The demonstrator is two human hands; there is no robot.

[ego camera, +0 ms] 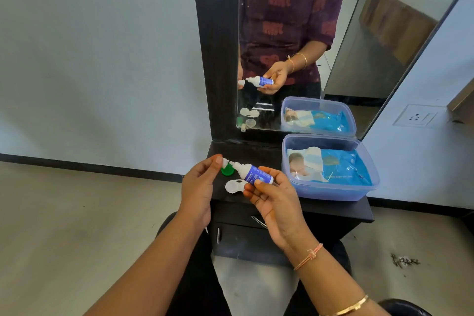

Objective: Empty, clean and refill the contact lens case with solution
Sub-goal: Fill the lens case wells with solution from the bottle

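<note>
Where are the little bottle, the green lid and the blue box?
Little bottle (258, 175): head view, on its blue label.
Green lid (227, 171): head view, on its green side.
Blue box (333, 191): head view, on its front wall.

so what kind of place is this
Probably a dressing corner in a room: a tall mirror over a small dark table, a plastic tub holding a wipes pack, and a lens case on the top.
</note>
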